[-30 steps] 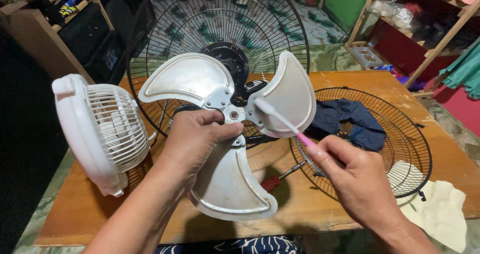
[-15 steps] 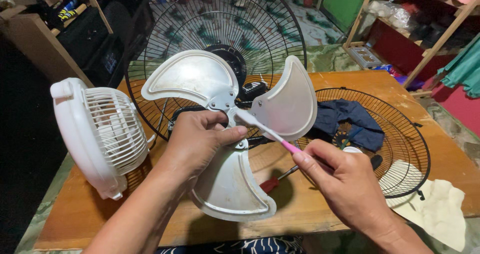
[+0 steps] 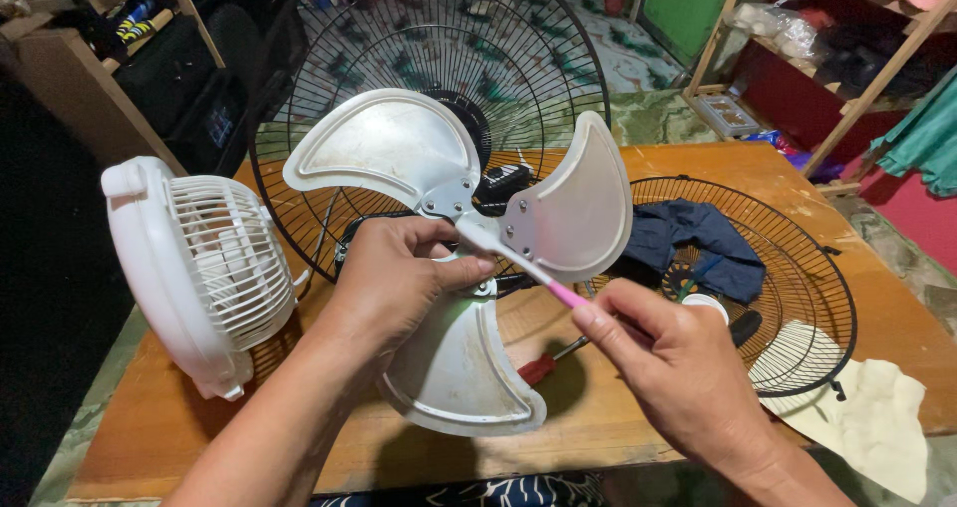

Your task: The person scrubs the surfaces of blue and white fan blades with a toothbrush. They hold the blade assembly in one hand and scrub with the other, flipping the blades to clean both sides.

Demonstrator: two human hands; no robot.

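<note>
Fan blade (image 3: 454, 258): a three-lobed, pale grey blade assembly, held up over the wooden table (image 3: 179, 417) in your left hand (image 3: 399, 288). Your fingers are curled shut around its hub, thumb across the front, so one lobe hangs below your palm and two spread above and to the right of it. It looks light and fairly stiff, but the thin lobes would likely flex or crack if levered; the hub is the sound place to hold it, as you do. Your right hand (image 3: 678, 367) pinches the pink handle of a toothbrush (image 3: 518, 261), fingers closed on it, with the white head laid against the hub just beside your left thumb. Below the blade, between your hands, lies a red-handled screwdriver (image 3: 543, 365). Left of your left hand stands a small white fan (image 3: 199, 268). Behind the blade rises a black wire guard (image 3: 429, 38); a second guard (image 3: 797, 288) lies flat beyond your right hand, holding a dark blue cloth (image 3: 698, 238).
</note>
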